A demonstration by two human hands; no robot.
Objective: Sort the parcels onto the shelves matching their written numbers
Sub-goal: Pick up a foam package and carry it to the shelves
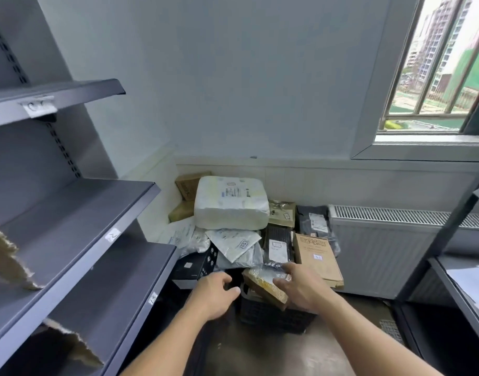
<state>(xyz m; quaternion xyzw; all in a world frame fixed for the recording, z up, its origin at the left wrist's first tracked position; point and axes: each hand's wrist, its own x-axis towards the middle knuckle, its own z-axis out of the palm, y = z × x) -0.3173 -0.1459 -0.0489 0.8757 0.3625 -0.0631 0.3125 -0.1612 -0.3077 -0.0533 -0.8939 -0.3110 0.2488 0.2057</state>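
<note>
— Where is the yellow parcel [262, 286] lying?
— Under the right grip [300, 287], whose spread fingers are resting on its right end without closing round it. It is tilting atop the black crate [273, 318].
— And its long axis?
— Slanting from far-left to near-right. The left grip [219, 293] is hanging loosely curled and holding nothing, just left of it and apart.

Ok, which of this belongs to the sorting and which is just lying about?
Job: large white plastic-wrapped parcel; flat brown cardboard parcel; yellow padded parcel; grey metal shelves with number tags; black plastic crate.
Lying about: white wall radiator; torn brown cardboard scraps; barred window.
</note>
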